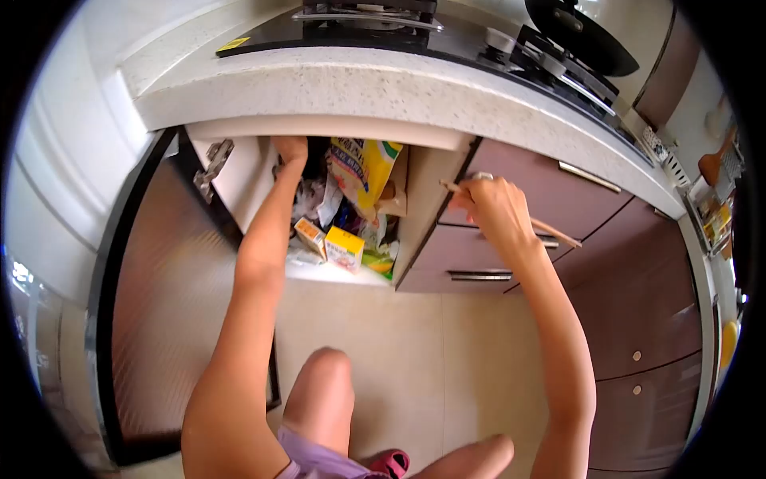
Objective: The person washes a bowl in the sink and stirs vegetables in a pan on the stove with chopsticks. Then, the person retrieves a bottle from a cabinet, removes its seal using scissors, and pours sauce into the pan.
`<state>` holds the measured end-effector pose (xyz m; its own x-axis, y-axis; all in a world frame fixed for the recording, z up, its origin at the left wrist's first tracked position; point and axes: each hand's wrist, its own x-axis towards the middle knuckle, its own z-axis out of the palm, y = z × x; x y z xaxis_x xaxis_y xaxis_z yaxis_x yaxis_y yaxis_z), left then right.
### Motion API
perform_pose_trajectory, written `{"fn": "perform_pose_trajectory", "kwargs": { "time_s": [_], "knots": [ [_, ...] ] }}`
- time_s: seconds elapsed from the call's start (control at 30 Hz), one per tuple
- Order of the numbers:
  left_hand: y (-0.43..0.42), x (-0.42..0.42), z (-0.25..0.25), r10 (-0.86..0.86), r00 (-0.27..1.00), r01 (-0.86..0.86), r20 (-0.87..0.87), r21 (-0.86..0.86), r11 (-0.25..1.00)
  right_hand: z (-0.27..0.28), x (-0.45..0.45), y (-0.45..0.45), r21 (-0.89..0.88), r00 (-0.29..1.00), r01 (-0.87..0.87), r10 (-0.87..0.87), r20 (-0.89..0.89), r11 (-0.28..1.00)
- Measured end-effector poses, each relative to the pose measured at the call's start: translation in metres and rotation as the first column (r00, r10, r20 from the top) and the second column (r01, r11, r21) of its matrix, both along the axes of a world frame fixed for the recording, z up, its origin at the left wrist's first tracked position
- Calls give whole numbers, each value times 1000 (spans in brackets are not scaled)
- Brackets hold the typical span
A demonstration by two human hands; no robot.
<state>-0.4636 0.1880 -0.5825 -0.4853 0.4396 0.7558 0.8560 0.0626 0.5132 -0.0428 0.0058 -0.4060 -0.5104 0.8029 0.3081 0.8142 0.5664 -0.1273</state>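
My left hand reaches into the upper left of the open cabinet under the counter; its fingers are hidden inside. Closed around a pair of thin wooden chopsticks, my right hand is in front of the drawer fronts, just right of the cabinet opening. In the cabinet a yellow printed bag leans upright near crumpled plastic bags. Below them a yellow and white box stands beside a smaller orange and white box, with a green and yellow packet at the right.
The cabinet door with a dark frame is swung out to the left. Overhead is the stone counter edge with a black gas stove and a dark pan. Closed drawers are on the right. Tiled floor lies below.
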Motion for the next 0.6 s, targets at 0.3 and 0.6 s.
{"fn": "perform_pose_trajectory", "kwargs": {
  "time_s": [0.3,0.6],
  "knots": [
    [-301,125,43,-37,999,33,19,205,978,-3,8,-51,60,977,-211,211,6,976],
    [-444,236,107,-508,716,586,478,-18,810,-88,-6,-180,-74,913,-354,327,-243,932]
  ]
}}
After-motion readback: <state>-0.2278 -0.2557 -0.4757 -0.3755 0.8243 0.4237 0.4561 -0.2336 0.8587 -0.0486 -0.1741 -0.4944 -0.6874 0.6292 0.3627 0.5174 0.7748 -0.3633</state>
